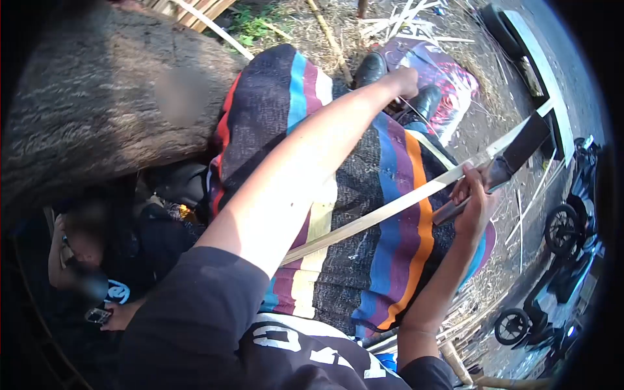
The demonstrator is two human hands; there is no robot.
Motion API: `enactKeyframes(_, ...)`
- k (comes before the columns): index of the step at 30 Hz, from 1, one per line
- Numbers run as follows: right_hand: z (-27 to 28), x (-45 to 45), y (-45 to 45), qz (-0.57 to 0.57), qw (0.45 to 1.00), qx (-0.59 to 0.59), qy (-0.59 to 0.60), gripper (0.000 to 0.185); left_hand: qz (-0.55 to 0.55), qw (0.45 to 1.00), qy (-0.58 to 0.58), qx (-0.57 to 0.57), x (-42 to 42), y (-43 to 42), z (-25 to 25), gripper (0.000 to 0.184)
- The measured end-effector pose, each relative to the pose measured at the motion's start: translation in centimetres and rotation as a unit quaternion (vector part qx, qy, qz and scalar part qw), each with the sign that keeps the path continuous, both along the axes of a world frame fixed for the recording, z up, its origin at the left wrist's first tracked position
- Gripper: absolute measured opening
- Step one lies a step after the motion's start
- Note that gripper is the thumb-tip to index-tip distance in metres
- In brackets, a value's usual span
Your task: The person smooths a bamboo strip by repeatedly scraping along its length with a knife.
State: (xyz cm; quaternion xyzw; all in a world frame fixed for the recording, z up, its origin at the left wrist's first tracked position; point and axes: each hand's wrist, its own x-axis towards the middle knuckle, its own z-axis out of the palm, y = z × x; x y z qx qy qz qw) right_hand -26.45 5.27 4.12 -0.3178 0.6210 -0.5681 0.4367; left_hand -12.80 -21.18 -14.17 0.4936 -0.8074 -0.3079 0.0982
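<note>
My right hand (474, 198) is closed around the handle of a broad-bladed machete (528, 140), its dark blade pointing up and to the right. A long pale bamboo strip (383, 214) slants across my lap and passes by the fingers of that hand, along the blade. Stretched far forward, my left hand (404, 82) is closed near my dark shoes (371, 69). A thin strip (416, 112) runs down from its fingers; the grip itself is partly hidden. Striped cloth (351, 169) covers my legs.
A thick log (117, 91) lies at the left. Below it sits another person holding a phone (99, 316). A printed sack (448, 71) lies under my feet, with shavings around it. Motorbikes (562, 231) and a long board (543, 78) are at the right.
</note>
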Motion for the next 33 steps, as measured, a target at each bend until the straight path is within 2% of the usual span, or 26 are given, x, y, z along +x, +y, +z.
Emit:
enactKeyframes(1, 0.3, -0.3, 0.1, -0.004, 1.000, 0.004, 0.013, 0.020, -0.033, 0.999, -0.012, 0.032, 0.5, -0.2, 0.0, 0.029)
enactKeyframes(2, 0.4, -0.7, 0.0, -0.001, 1.000, 0.009, 0.021, 0.020, -0.034, 0.999, 0.005, -0.013, 0.3, -1.6, -4.4, 0.028)
enactKeyframes(3, 0.3, -1.0, 0.0, -0.009, 0.999, 0.014, 0.029, 0.020, -0.044, 0.997, -0.055, -0.007, 0.5, -1.2, -4.0, 0.030)
enactKeyframes(4, 0.1, -1.5, -0.1, -0.012, 0.999, 0.020, 0.033, 0.020, -0.047, 0.993, -0.102, 0.034, 0.4, -1.8, -6.0, 0.030)
enactKeyframes(6, -0.6, -2.5, -0.1, -0.013, 0.999, 0.017, 0.026, 0.018, -0.020, 0.988, -0.121, 0.095, -0.2, -1.7, -9.4, 0.033)
enactKeyframes(8, -1.0, -3.2, -0.4, -0.011, 1.000, 0.021, 0.011, 0.019, -0.045, 0.996, -0.053, 0.056, -0.3, -0.9, -12.7, 0.042)
enactKeyframes(9, -1.2, -3.4, -0.8, -0.016, 1.000, 0.020, 0.004, 0.018, -0.063, 0.995, -0.042, 0.063, -1.0, -0.3, -13.1, 0.055)
enactKeyframes(10, -1.3, -3.6, -1.0, -0.019, 0.999, 0.027, 0.003, 0.018, -0.066, 0.994, -0.042, 0.070, -1.6, 0.4, -13.4, 0.055)
enactKeyframes(12, -1.4, -3.8, -1.0, -0.021, 0.999, 0.035, -0.006, 0.018, -0.071, 0.996, 0.045, -0.025, -2.5, 2.5, -14.0, 0.064)
enactKeyframes(13, -1.5, -3.8, -1.1, -0.023, 0.999, 0.044, -0.008, 0.018, -0.082, 0.996, 0.031, 0.012, -3.0, 3.2, -13.6, 0.065)
enactKeyframes(16, -1.4, -4.0, -1.0, -0.029, 0.998, 0.051, -0.011, 0.018, -0.053, 0.996, 0.061, 0.024, -3.5, 5.3, -12.7, 0.061)
enactKeyframes(19, -1.2, -4.0, -0.9, -0.023, 0.997, 0.072, 0.005, 0.026, -0.045, 0.996, 0.078, -0.029, -3.2, 5.7, -13.2, 0.036)
enactKeyframes(23, -1.1, -4.3, -0.7, -0.010, 0.998, 0.065, 0.011, 0.025, -0.022, 0.994, 0.096, -0.056, -3.8, 6.1, -14.0, 0.018)
enactKeyframes(27, -1.1, -4.2, -0.7, -0.016, 0.997, 0.068, 0.015, 0.026, -0.037, 0.992, 0.103, -0.067, -4.4, 5.6, -13.9, 0.018)
enactKeyframes(33, -1.2, -4.5, -0.9, -0.015, 0.996, 0.085, 0.011, 0.026, -0.048, 0.991, 0.080, -0.098, -5.5, 5.6, -13.1, 0.009)
